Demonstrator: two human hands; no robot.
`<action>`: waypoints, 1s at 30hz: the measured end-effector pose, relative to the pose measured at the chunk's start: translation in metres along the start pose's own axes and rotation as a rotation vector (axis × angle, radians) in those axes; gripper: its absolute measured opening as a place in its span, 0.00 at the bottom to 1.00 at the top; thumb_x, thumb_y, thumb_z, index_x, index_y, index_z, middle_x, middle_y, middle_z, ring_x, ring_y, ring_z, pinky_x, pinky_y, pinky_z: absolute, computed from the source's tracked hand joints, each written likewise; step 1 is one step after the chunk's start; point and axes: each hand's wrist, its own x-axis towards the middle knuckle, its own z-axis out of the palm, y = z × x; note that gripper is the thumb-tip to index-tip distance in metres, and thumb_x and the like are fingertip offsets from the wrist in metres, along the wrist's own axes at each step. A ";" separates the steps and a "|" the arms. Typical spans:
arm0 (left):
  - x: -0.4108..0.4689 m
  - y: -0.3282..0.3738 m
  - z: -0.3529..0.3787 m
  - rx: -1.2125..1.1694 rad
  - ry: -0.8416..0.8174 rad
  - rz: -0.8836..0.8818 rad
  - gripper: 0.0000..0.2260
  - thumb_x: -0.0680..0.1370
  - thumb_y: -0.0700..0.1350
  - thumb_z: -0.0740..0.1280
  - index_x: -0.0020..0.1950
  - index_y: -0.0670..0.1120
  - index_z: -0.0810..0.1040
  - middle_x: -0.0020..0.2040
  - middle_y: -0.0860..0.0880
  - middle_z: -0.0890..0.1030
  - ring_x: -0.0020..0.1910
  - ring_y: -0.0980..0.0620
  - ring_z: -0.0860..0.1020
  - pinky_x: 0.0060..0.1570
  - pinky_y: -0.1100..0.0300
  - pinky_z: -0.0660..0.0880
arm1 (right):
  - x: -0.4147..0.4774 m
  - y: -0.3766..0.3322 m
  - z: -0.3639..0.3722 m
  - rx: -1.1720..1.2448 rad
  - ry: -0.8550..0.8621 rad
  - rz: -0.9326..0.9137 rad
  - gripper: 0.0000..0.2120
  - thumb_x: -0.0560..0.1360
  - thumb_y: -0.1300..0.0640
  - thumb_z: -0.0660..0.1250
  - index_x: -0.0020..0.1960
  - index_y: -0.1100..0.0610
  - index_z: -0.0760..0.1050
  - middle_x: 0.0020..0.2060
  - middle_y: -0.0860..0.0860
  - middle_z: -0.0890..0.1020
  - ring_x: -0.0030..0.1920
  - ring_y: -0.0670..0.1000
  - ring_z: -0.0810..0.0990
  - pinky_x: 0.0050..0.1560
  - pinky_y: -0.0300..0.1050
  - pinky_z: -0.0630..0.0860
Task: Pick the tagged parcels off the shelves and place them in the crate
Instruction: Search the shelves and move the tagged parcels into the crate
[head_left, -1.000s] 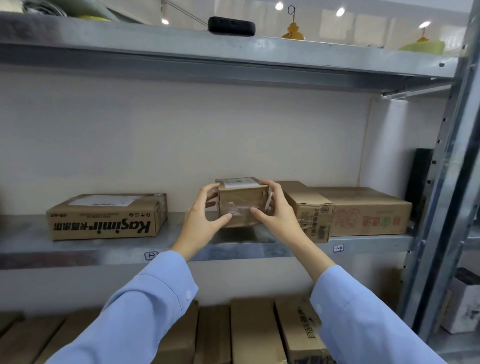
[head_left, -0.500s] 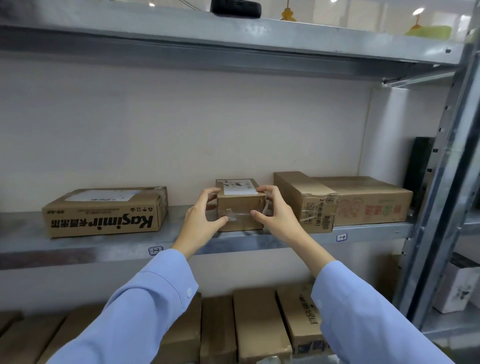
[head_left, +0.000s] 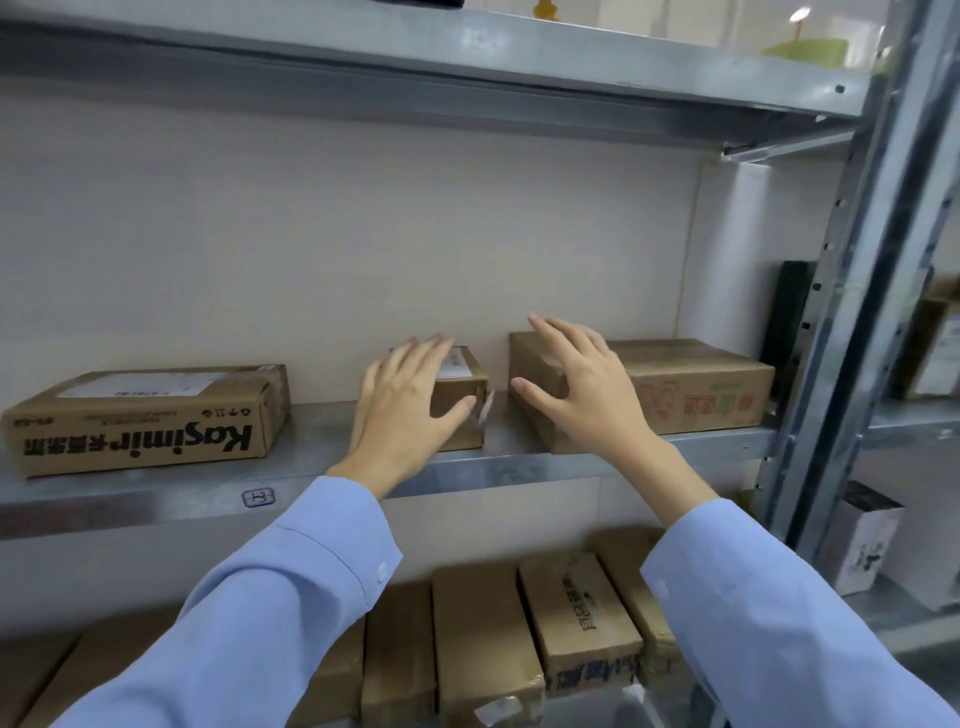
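On the middle shelf (head_left: 311, 441), small parcel (head_left: 465, 434) just behind the spread, empty left hand (head_left: 400, 405), long axis toward the wall (head_left: 363, 234); right hand (head_left: 582, 384) likewise open, farther right.

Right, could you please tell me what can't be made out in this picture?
Head view:
Small box: mostly behind the left hand; label too blurred to read.
Next box: front hidden by the right hand; contact unclear.
Yellow item: cut off by the top edge.
Crate: out of frame.
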 end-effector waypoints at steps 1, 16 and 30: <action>0.002 0.007 0.004 0.004 -0.004 0.011 0.33 0.75 0.66 0.55 0.77 0.52 0.62 0.76 0.54 0.65 0.76 0.51 0.60 0.71 0.53 0.53 | -0.002 0.010 -0.004 -0.009 -0.009 0.012 0.33 0.76 0.42 0.68 0.77 0.52 0.64 0.70 0.50 0.72 0.71 0.53 0.66 0.69 0.50 0.65; 0.026 0.106 0.054 0.049 -0.087 -0.063 0.35 0.76 0.66 0.63 0.78 0.52 0.58 0.75 0.51 0.66 0.76 0.52 0.59 0.75 0.56 0.47 | -0.011 0.125 -0.024 0.116 -0.296 -0.034 0.33 0.73 0.37 0.70 0.73 0.48 0.66 0.67 0.46 0.75 0.69 0.50 0.70 0.68 0.50 0.67; 0.024 0.107 0.055 -0.173 -0.014 -0.157 0.32 0.71 0.60 0.73 0.72 0.57 0.67 0.70 0.55 0.72 0.72 0.51 0.64 0.73 0.56 0.55 | -0.013 0.118 -0.021 0.351 -0.196 -0.012 0.29 0.70 0.44 0.74 0.69 0.47 0.71 0.62 0.45 0.78 0.65 0.48 0.73 0.66 0.51 0.68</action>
